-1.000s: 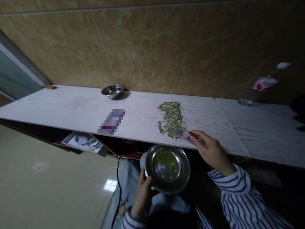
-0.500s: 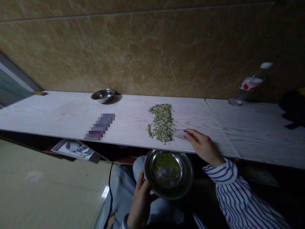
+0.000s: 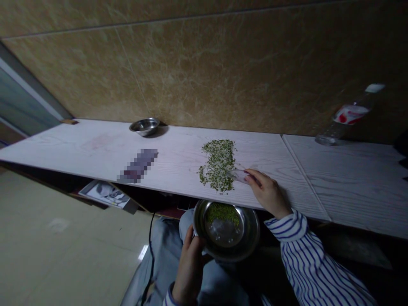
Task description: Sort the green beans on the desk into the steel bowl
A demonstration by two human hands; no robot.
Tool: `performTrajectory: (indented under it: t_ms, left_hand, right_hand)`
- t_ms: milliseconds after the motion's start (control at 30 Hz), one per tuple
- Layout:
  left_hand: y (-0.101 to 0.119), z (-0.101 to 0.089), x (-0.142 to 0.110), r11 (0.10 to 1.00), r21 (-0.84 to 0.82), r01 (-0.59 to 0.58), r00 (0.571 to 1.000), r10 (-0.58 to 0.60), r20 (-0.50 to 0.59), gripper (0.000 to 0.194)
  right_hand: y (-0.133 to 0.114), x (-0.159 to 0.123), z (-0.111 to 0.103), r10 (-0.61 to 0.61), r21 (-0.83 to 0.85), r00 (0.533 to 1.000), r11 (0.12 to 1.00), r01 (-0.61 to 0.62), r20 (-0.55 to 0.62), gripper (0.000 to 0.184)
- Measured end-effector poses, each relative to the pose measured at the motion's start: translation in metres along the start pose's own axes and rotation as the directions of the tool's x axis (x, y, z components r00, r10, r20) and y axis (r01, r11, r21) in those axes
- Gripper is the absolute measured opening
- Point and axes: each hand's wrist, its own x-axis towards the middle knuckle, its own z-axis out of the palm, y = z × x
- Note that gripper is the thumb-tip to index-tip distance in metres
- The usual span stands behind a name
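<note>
Small green beans (image 3: 219,163), which look like mung beans, lie spread in a single patch on the white wood-grain shelf. My right hand (image 3: 269,193) pinches a thin translucent plastic piece (image 3: 238,174), flat or slightly curved; its exact kind is unclear. Its far end touches the right edge of the patch. Below the shelf's front edge, my left hand (image 3: 190,263) grips the left rim of a steel bowl (image 3: 251,238), thumb on the rim and fingers hidden beneath. More green beans (image 3: 223,213) lie in the bowl, gathered toward its far side.
A small steel bowl (image 3: 145,126) stands by the wall. Left of the patch lies a blurred-out flat object (image 3: 140,165). A clear plastic bottle (image 3: 349,114) with a white cap stands at right. Under the shelf (image 3: 178,176) sits an open box (image 3: 106,194); a dark cable hangs nearby.
The plastic piece and my right hand have shifted slightly left against the patch. The whole view has turned a little left. My left hand still grips the bowl.
</note>
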Motion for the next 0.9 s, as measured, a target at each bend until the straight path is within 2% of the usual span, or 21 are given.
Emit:
performTrajectory:
  t_ms: [167,433,700,900]
  left_hand:
    - [0.005,0.005,0.003,1.0,0.025,-0.015,1.0,0.015,-0.004,0.063]
    - [0.013,0.009,0.001,1.0,0.024,0.004,1.0,-0.005,0.021,0.062]
    - [0.003,0.003,0.008,1.0,0.007,0.03,0.999,-0.031,0.032,0.047]
    - [0.003,0.008,0.007,1.0,-0.009,0.017,1.0,-0.017,0.023,0.05]
  right_hand:
    - [-0.001,0.001,0.002,-0.012,-0.011,1.0,1.0,0.012,-0.019,0.027]
    - [-0.002,0.0,0.002,-0.02,-0.057,0.999,0.998,0.022,0.039,0.028]
    - [-0.005,-0.002,-0.002,-0.011,-0.021,0.997,1.0,0.012,0.08,0.026]
    - [-0.011,-0.006,-0.006,0.011,-0.008,0.995,1.0,-0.01,0.104,0.026]
